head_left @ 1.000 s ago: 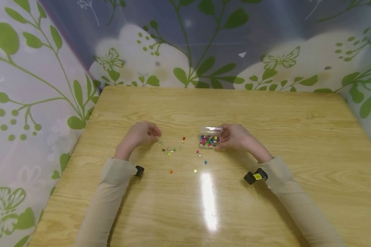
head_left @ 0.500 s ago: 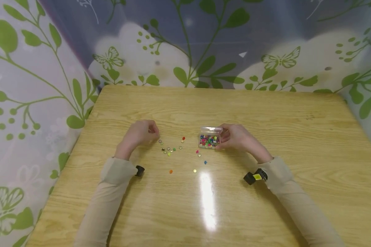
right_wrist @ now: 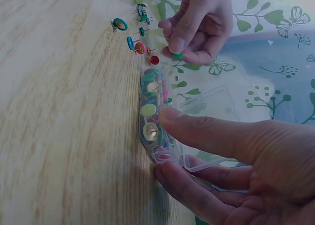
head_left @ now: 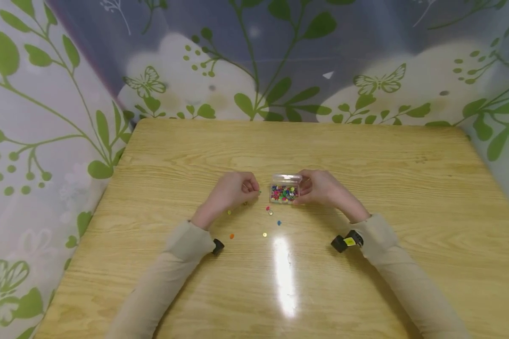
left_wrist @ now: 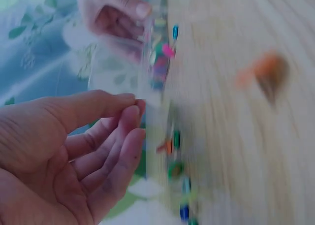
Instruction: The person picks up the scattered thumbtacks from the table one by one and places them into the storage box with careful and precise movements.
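My left hand [head_left: 235,189] pinches a green thumbtack [right_wrist: 177,55] between thumb and forefinger, just left of a small clear plastic box [head_left: 286,178]. The box stands on the table with its hinged lid raised. Many colourful thumbtacks fill it. My right hand [head_left: 324,189] grips the box by its right end, thumb on the near side and fingers behind. Loose thumbtacks lie in front of the box: a pink one [head_left: 268,208], a blue one [head_left: 279,223] and an orange one [head_left: 232,236]. Several more are partly hidden under my left hand in the head view.
The wooden table [head_left: 386,160] runs back to a wall covering [head_left: 220,80] printed with leaves and butterflies. A gold-coloured thumbtack [head_left: 265,234] lies nearer to me, above a bright light reflection. Each wrist wears a black strap device [head_left: 342,243].
My left hand has moved right from the far-left scattered thumbtacks to beside the box, carrying the green thumbtack. My right hand stays on the box.
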`<state>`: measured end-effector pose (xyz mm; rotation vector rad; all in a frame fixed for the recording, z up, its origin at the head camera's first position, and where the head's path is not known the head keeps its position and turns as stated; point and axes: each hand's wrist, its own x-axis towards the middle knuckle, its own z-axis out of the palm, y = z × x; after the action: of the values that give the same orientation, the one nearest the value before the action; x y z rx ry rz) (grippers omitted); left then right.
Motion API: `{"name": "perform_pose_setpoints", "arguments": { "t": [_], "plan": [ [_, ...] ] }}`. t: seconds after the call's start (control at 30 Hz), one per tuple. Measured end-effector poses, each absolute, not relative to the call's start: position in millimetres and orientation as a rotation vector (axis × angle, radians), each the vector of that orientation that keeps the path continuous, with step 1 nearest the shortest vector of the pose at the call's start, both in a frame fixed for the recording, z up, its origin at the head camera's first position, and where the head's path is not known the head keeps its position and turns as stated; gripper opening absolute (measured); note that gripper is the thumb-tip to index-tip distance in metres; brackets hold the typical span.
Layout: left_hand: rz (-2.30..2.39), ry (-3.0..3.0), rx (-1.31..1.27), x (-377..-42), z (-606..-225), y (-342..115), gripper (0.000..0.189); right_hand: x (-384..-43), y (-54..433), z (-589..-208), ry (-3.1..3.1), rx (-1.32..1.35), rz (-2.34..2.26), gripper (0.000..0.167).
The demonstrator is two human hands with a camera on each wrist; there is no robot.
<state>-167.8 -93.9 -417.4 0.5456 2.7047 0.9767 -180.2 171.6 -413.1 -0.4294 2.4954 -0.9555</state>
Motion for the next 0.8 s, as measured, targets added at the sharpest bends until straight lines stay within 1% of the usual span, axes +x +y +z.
{"name": "perform_pose_setpoints", "arguments": {
  "t": [0.2,0.43,0.63,0.8],
  "plan": [
    [0.962,2.737,0.579,-165.9,-414.2,-69.8,0.004,-179.9,171.4,-413.4,2.479,-0.420,-0.981,0.062],
    [1.055,2.728,0.554,-163.9,-413.7,-59.9,0.009,-179.8,172.1,-411.7,2.483,-0.425,-0.975,0.061],
    [1.069,2.758,0.543,-164.7,-413.1,-64.2,0.013,-180.6,172.8,-412.1,2.502,-0.432,-0.955,0.062],
    [1.080,2.787,0.456,-166.7,-405.8,-82.2,0.016,-180.1,172.6,-411.2,2.508,-0.424,-0.946,0.065]
  ]
}}
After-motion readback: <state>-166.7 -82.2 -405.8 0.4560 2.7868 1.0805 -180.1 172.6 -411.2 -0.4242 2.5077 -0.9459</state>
